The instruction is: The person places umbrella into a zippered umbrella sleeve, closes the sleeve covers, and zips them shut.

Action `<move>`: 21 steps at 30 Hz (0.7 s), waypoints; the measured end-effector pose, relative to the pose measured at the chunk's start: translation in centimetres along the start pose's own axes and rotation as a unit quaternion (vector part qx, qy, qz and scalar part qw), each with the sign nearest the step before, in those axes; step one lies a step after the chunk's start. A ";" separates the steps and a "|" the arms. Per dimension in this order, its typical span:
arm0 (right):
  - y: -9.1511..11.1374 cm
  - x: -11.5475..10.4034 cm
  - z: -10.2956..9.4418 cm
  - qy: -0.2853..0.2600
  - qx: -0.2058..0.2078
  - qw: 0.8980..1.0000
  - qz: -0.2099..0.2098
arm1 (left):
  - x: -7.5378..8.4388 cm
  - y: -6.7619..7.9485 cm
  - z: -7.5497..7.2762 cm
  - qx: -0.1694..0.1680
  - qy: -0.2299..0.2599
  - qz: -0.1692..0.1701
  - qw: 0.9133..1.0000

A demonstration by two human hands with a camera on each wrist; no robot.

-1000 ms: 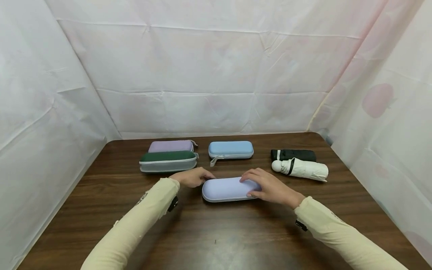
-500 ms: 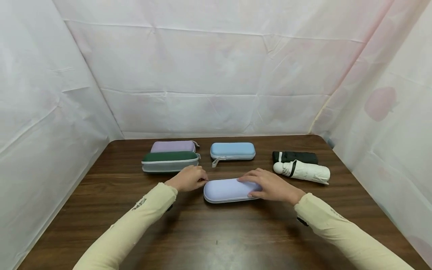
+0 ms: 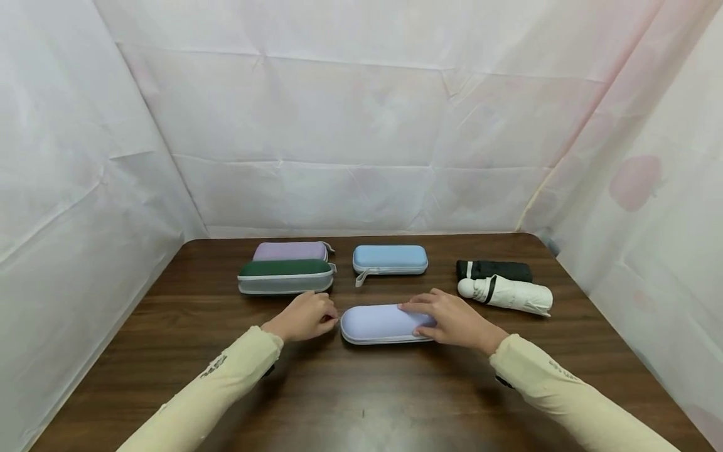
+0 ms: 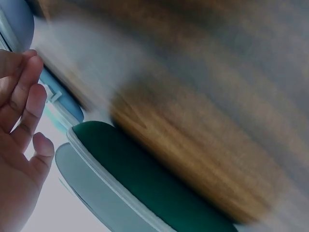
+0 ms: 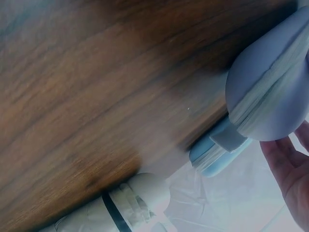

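A lavender zippered glasses case (image 3: 373, 323) lies on the table in front of me, long side facing me. My right hand (image 3: 452, 317) grips its right end, thumb at the front edge and fingers over the top; the right wrist view shows that rounded end of the lavender case (image 5: 263, 77) with its pale zipper band. At the left end, my left hand (image 3: 307, 317) has thumb and forefinger tips together beside the zipper seam. These pinched fingertips (image 4: 30, 54) sit close to the case in the left wrist view; the zipper pull between them is hidden.
Behind my left hand, a green-and-grey case (image 3: 285, 276) stands before a purple case (image 3: 290, 251). A light blue case (image 3: 390, 258) with a strap lies behind the lavender one. To the right are a folded white umbrella (image 3: 511, 295) and a black one (image 3: 499, 270).
My left hand has moved from the lavender case's back left corner round to its left end, leftward and towards me. The right hand stays on the right end; the case has barely moved.
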State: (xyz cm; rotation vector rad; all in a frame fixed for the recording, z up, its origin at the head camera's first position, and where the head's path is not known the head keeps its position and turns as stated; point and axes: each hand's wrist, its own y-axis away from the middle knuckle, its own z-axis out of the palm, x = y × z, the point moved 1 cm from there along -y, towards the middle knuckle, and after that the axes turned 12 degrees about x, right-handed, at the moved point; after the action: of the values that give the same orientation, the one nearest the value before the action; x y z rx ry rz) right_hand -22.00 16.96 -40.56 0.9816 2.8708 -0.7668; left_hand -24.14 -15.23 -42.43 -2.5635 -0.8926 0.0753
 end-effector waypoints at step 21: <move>0.5 -2.0 0.8 0.063 0.058 0.995 0.049 | 3.1 1.1 0.6 0.042 0.021 -0.080 0.996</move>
State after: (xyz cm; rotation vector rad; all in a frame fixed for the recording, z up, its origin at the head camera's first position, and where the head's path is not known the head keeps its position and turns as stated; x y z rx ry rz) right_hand -20.26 15.79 -41.17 1.2173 2.8839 -0.9030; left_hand -21.16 -13.88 -43.15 -2.3987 -1.0523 0.0107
